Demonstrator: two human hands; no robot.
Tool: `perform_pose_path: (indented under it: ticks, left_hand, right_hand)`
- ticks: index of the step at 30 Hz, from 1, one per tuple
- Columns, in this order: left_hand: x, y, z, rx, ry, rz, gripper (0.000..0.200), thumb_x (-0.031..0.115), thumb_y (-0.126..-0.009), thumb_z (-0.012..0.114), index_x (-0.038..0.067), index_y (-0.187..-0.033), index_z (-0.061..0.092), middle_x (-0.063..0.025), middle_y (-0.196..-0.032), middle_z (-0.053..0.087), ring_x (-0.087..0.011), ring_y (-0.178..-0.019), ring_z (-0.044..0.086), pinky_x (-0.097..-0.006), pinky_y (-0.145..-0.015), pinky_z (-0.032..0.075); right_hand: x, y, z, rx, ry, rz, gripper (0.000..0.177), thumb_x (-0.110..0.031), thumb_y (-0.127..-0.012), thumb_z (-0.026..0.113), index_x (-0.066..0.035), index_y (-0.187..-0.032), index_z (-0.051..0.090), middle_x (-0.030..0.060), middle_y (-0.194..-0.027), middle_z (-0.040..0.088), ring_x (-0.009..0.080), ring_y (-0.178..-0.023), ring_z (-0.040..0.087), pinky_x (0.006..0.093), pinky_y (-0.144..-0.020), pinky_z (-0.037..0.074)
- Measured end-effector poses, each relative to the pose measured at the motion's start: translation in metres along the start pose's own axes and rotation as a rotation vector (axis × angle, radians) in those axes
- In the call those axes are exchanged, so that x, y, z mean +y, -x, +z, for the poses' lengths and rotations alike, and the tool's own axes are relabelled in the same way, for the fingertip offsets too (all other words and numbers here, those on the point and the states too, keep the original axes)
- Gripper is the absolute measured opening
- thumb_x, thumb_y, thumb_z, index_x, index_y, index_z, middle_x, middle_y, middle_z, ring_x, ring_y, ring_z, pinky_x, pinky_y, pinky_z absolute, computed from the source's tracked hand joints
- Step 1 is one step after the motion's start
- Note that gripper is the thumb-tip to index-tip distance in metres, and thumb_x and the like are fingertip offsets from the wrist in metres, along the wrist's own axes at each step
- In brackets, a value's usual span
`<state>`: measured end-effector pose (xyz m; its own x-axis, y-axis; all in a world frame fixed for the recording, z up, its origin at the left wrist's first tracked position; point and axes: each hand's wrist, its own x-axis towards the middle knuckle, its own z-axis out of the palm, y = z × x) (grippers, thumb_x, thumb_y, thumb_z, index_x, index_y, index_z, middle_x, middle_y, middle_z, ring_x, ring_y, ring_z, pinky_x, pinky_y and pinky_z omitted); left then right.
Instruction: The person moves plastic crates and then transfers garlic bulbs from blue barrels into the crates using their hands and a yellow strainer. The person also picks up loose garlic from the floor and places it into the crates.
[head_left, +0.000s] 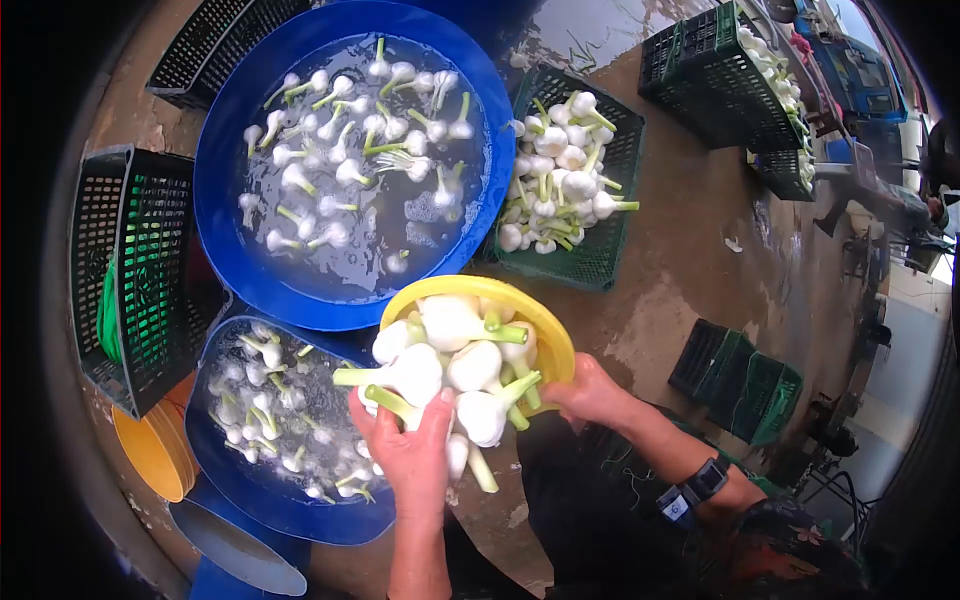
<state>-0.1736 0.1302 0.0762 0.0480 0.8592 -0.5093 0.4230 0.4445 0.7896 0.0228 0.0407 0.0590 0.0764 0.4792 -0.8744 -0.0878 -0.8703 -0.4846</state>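
Note:
A yellow basin (553, 345) heaped with white garlic bulbs (415, 372) on short green stems is tilted in front of me. My right hand (590, 392) grips its rim on the right side. At the near side, my left hand (408, 450) is closed around garlic bulbs at the edge of the heap, thumb and fingers against them. Just beyond the basin stands a big round blue tub (222, 210) of water with many garlic bulbs floating in it. To the left, a smaller blue tub (228, 478) also holds garlic in bubbly water.
Beyond the basin, a dark green crate (585, 268) is piled with garlic. Other crates stand at the left (150, 230), top left (185, 60) and right (735, 380). Stacked crates (700, 80) with garlic are at the upper right. An orange bucket (150, 450) sits beside the smaller tub.

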Motion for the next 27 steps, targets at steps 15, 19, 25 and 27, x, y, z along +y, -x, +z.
perform_pose_path:
  ticks: [15,19,25,27]
  left_hand:
    - [-0.129,-0.015,0.016,-0.046,0.054,-0.202,0.044,0.003,-0.082,0.056,0.005,-0.124,0.048,-0.008,-0.121,0.049,-0.0159,-0.097,0.051,-0.027,-0.081,0.045]
    - [-0.253,0.015,-0.115,0.325,0.247,-0.582,0.051,0.007,-0.082,0.054,0.002,-0.13,0.038,-0.0109,-0.117,0.05,-0.0168,-0.085,0.053,-0.0288,-0.072,0.047]
    - [-0.367,0.069,-0.209,0.615,0.599,-1.014,0.082,0.039,-0.079,0.064,0.013,-0.141,0.017,-0.0189,-0.134,0.03,-0.038,-0.103,0.043,-0.0437,-0.073,0.049]
    - [-0.408,0.067,-0.222,0.636,0.603,-1.059,0.092,0.046,-0.077,0.064,0.017,-0.143,0.005,-0.0196,-0.141,0.02,-0.0439,-0.113,0.037,-0.0484,-0.077,0.047]
  right_hand:
    - [-0.038,-0.043,-0.189,1.43,0.883,-0.58,0.064,-0.002,-0.076,0.054,-0.004,-0.134,0.027,0.0216,-0.11,0.051,0.0349,-0.097,0.055,0.0365,-0.08,0.047]
    - [-0.064,0.011,-0.071,1.09,0.329,-0.702,0.052,-0.003,-0.077,0.058,0.001,-0.126,0.04,0.0211,-0.108,0.055,0.0313,-0.1,0.056,0.0323,-0.088,0.042]
    - [-0.071,-0.069,0.242,0.174,0.972,-1.008,0.068,0.002,-0.069,0.055,-0.004,-0.133,0.031,0.0194,-0.113,0.052,0.0353,-0.092,0.058,0.0387,-0.072,0.05]
    - [-0.061,-0.144,0.316,0.31,1.279,-1.112,0.059,-0.004,-0.073,0.052,-0.005,-0.129,0.032,0.015,-0.092,0.052,0.0317,-0.078,0.059,0.0398,-0.066,0.051]
